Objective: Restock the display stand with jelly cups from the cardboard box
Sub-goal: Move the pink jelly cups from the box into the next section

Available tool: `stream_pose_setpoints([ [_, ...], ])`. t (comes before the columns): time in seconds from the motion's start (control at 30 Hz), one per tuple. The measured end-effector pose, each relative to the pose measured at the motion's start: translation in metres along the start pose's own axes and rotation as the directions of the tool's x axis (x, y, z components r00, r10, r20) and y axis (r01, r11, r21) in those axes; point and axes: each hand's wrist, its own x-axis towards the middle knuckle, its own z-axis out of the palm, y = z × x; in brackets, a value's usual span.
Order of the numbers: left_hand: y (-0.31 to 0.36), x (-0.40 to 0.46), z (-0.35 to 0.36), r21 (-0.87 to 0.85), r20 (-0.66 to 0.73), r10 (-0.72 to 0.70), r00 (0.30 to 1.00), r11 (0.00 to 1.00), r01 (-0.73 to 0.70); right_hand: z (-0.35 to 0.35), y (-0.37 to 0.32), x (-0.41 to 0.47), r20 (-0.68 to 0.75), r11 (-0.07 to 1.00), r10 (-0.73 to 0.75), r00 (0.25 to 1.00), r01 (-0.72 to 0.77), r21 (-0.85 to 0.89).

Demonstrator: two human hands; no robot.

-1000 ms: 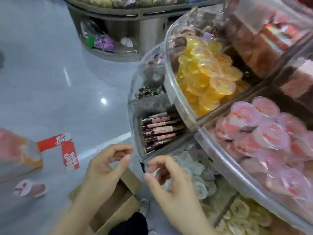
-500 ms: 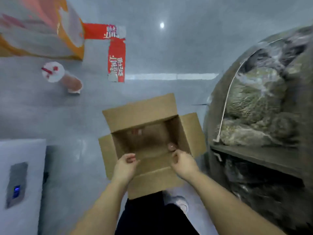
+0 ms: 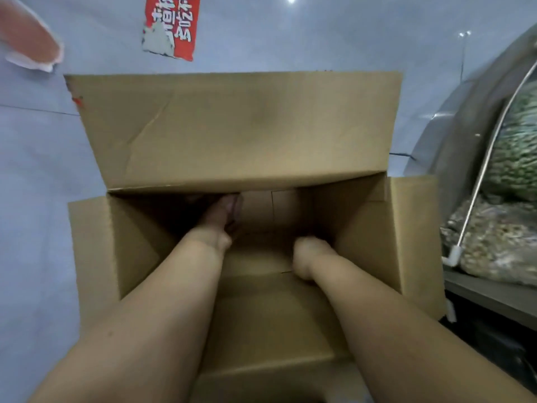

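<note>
Cardboard box (image 3: 238, 132): open on the grey floor (image 3: 37, 199) right under my view; far flap up and leaning toward me, side flaps spread, near flap folded down beneath my forearms.
Left hand (image 3: 223, 216): deep inside the box, reaching toward the far wall under the raised flap; fingers are in shadow, so I cannot tell whether they grasp anything.
Right hand (image 3: 308, 254): inside the box near the right wall, curled downward; only the wrist and back of the hand show, grip unreadable from here.
Jelly cups: I see none in the box; the bottom is dark and partly hidden by my arms.
Display stand (image 3: 465, 141): curved base at the right edge, just beside the box, with bagged goods (image 3: 502, 251) on its lower shelf.
Red sticker (image 3: 171, 24): on the floor beyond the box.
</note>
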Motion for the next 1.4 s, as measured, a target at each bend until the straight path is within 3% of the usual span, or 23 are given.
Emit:
stream_pose_setpoints([
  [0.07, 0.001, -0.017, -0.001, -0.032, 0.015, -0.019, 1.000, 0.999, 0.019, -0.005, 0.001, -0.008, -0.057, 0.986, -0.012, 0.998, 0.021, 0.166],
  [0.13, -0.002, -0.048, -0.006, -0.073, -0.016, -0.054, 0.998, 0.996, 0.053, -0.011, 0.001, -0.029, -0.119, 0.867, -0.012, 0.993, 0.069, 0.493],
  [0.17, -0.004, -0.069, -0.009, -0.074, -0.023, -0.056, 0.998, 0.996, 0.054, -0.014, 0.001, -0.046, -0.145, 0.729, -0.010, 0.989, 0.106, 0.676],
  [0.23, -0.007, -0.121, -0.019, -0.013, -0.005, -0.005, 1.000, 1.000, 0.005, -0.023, 0.001, -0.094, -0.144, 0.345, 0.011, 0.990, 0.131, 0.929],
  [0.3, -0.007, -0.180, -0.029, 0.158, -0.009, 0.094, 0.996, 0.983, -0.091, -0.033, 0.003, -0.152, -0.107, -0.064, -0.040, 0.993, 0.104, 0.992],
  [0.37, -0.002, -0.241, -0.040, 0.378, -0.026, 0.283, 0.959, 0.891, -0.253, -0.044, 0.005, -0.218, -0.117, -0.381, -0.136, 0.984, 0.057, 0.923],
  [0.4, 0.003, -0.274, -0.044, 0.470, -0.016, 0.387, 0.922, 0.817, -0.334, -0.050, 0.005, -0.253, -0.140, -0.482, -0.180, 0.974, 0.036, 0.875],
  [0.47, 0.016, -0.346, -0.045, 0.597, 0.040, 0.538, 0.842, 0.662, -0.452, -0.066, 0.004, -0.326, -0.197, -0.579, -0.239, 0.951, 0.023, 0.815],
  [0.53, 0.028, -0.415, -0.041, 0.664, 0.158, 0.658, 0.736, 0.481, -0.573, -0.083, 0.003, -0.396, -0.275, -0.624, -0.257, 0.926, 0.059, 0.779],
  [0.67, 0.048, -0.543, -0.023, 0.615, 0.462, 0.774, 0.433, 0.073, -0.785, -0.120, 0.015, -0.530, -0.465, -0.688, -0.249, 0.850, 0.183, 0.702],
  [0.8, 0.044, -0.662, 0.012, 0.432, 0.642, 0.745, 0.180, -0.157, -0.888, -0.138, 0.051, -0.645, -0.643, -0.706, -0.201, 0.739, 0.346, 0.618],
  [0.97, 0.005, -0.776, 0.058, 0.130, 0.812, 0.583, -0.015, -0.207, -0.970, -0.122, 0.117, -0.752, -0.789, -0.638, 0.065, 0.611, 0.634, 0.438],
  [1.1, -0.037, -0.837, 0.093, -0.076, 0.913, 0.363, -0.183, -0.289, -0.954, -0.088, 0.164, -0.811, -0.852, -0.606, 0.228, 0.471, 0.754, 0.254],
  [1.2, -0.069, -0.868, 0.116, -0.176, 0.945, 0.208, -0.253, -0.327, -0.928, -0.061, 0.189, -0.842, -0.837, -0.466, 0.379, 0.395, 0.863, 0.196],
  [1.4, -0.109, -0.901, 0.152, -0.384, 0.917, -0.052, -0.396, -0.386, -0.839, -0.019, 0.223, -0.877, -0.702, -0.144, 0.652, 0.286, 0.956, 0.255],
])
